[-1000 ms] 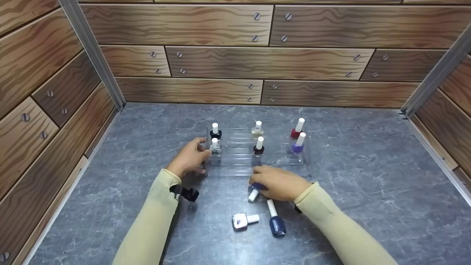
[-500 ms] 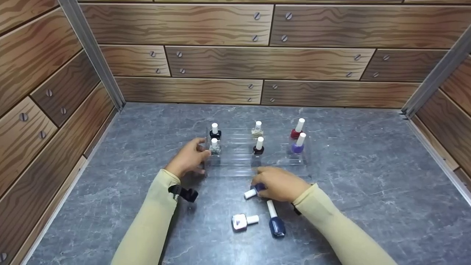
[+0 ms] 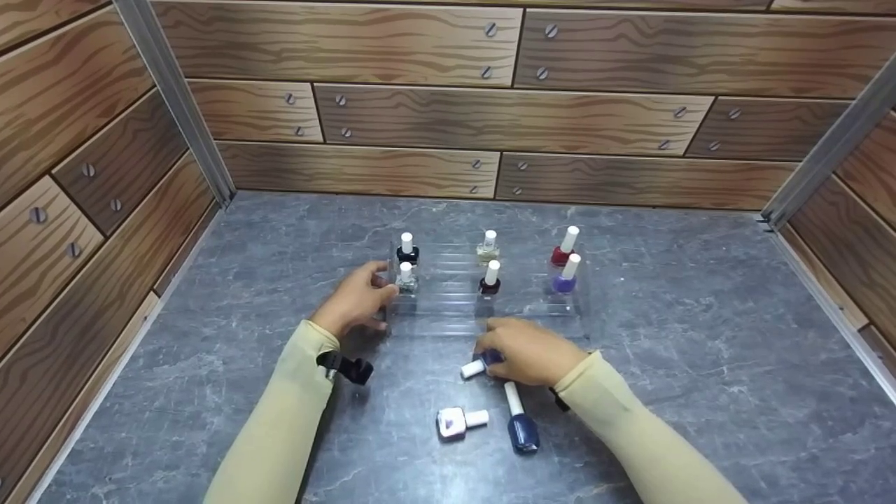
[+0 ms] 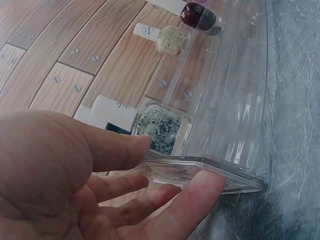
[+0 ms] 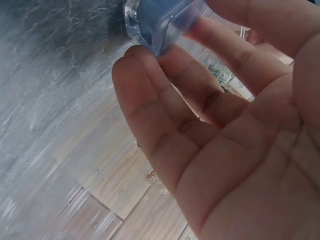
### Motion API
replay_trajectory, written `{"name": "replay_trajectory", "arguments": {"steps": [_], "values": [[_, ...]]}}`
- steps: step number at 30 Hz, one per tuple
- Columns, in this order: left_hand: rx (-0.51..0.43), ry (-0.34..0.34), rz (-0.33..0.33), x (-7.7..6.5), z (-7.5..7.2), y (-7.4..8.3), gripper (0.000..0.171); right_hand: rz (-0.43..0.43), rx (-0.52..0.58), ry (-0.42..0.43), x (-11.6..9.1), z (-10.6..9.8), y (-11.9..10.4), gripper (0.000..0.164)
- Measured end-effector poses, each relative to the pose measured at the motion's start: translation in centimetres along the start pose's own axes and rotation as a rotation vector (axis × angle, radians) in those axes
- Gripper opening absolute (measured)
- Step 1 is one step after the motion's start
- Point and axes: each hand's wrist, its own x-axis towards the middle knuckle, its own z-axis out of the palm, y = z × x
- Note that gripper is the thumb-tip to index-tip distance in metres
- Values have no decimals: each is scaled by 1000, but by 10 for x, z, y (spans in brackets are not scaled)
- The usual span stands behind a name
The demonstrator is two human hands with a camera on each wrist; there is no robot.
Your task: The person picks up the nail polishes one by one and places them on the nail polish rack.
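Note:
A clear stepped rack (image 3: 448, 306) stands on the grey marbled table. With thumb and fingers on either side of its left end panel, my left hand (image 3: 353, 301) grips it beside a glitter nail polish bottle (image 4: 162, 127). My right hand (image 3: 535, 350) pinches a blue nail polish bottle (image 3: 493, 358) by its glass body, low in front of the rack, white cap pointing left. In the right wrist view only this bottle's clear-edged body (image 5: 165, 20) shows. A pearly white nail polish bottle (image 3: 451, 424) and a dark blue one (image 3: 523, 432) lie nearer me.
On the rack stand black (image 3: 408, 254), pale gold (image 3: 488, 254), dark red (image 3: 490, 285), red (image 3: 561, 256) and purple (image 3: 563, 283) nail polish bottles, all white-capped. Wood-patterned walls (image 3: 420, 115) enclose the table at the back and sides.
In my right fingers the blue nail polish bottle has turned, its cap swinging from pointing toward me to pointing left. My left hand keeps its place on the rack.

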Motion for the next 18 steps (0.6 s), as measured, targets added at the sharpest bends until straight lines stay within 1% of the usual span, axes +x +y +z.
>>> {"name": "replay_trajectory", "arguments": {"steps": [3, 10, 15, 18], "values": [[-1, -3, 0, 0, -1, 1, 60, 12, 11, 2, 1, 0, 1, 22], [-7, -17, 6, 2, 1, 3, 59, 79, 58, -15, -1, 1, 4, 22], [12, -9, 2, 1, 0, 2, 60, 122, 118, -40, 2, 3, 5, 22], [25, -2, -2, -1, -1, 3, 59, 128, 128, -50, 3, 3, 4, 23]]}}
